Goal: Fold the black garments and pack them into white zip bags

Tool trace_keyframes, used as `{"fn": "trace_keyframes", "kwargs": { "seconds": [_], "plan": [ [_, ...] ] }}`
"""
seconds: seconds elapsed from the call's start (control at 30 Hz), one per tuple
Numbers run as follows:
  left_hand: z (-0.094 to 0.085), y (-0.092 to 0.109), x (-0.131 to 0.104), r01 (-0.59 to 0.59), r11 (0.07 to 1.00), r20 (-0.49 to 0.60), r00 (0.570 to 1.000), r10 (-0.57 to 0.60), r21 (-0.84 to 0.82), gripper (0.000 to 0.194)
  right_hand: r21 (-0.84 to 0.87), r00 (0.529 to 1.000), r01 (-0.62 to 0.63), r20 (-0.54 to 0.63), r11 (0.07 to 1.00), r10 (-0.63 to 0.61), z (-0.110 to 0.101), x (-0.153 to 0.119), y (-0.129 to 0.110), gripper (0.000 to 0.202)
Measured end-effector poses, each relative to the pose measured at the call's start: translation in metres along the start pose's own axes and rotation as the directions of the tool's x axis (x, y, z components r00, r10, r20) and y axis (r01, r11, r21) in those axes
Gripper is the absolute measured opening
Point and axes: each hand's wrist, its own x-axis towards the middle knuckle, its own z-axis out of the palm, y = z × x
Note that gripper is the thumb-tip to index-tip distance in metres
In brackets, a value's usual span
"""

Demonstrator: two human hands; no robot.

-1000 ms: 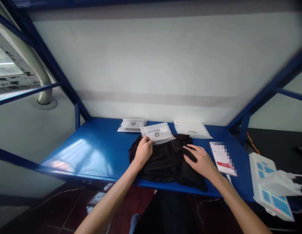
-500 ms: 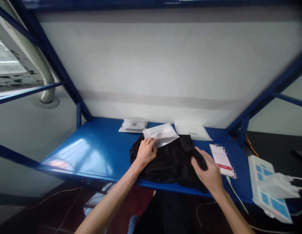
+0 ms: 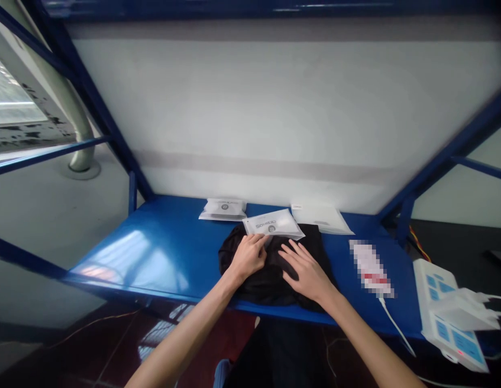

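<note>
A black garment (image 3: 270, 272) lies bunched on the blue shelf (image 3: 161, 253) near its front edge. On its far side rests a clear plastic bag with a printed label (image 3: 273, 224). My left hand (image 3: 250, 254) pinches the bag's near left corner over the garment. Just to its right, my right hand (image 3: 304, 269) lies flat on the black cloth with the fingers spread, holding nothing.
Two more plastic bags lie at the back of the shelf, one at the left (image 3: 222, 209) and one at the right (image 3: 321, 216). A phone on a white cable (image 3: 369, 267) sits to the right. A white power strip with plugs (image 3: 448, 304) stands at far right.
My right hand moved left from the garment's right edge and folded that side inward; it now lies flat at the middle. The garment looks narrower. The left hand stayed on the bag.
</note>
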Motion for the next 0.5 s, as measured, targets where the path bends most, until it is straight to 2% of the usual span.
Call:
{"fn": "trace_keyframes", "kwargs": {
  "seconds": [0.13, 0.2, 0.33, 0.5],
  "plan": [
    [0.002, -0.001, 0.000, -0.003, 0.999, -0.024, 1.000, 0.002, -0.039, 0.046, 0.037, 0.986, -0.107, 0.131, 0.994, 0.101, 0.000, 0.014, 0.008, 0.056],
    [0.003, -0.001, -0.001, 0.045, 0.998, -0.045, 0.998, -0.047, -0.045, 0.040, 0.013, 0.973, -0.162, 0.167, 0.987, 0.157, 0.000, 0.023, 0.009, 0.056],
    [0.002, 0.001, -0.003, 0.144, 0.987, -0.083, 0.985, -0.149, -0.064, 0.026, -0.094, 0.946, -0.237, 0.203, 0.967, 0.252, 0.001, 0.045, 0.003, 0.054],
    [0.003, 0.002, -0.005, 0.089, 0.992, -0.126, 0.987, -0.100, -0.088, 0.025, -0.223, 0.896, -0.361, 0.185, 0.906, 0.403, 0.006, 0.074, -0.013, 0.052]
  ]
}}
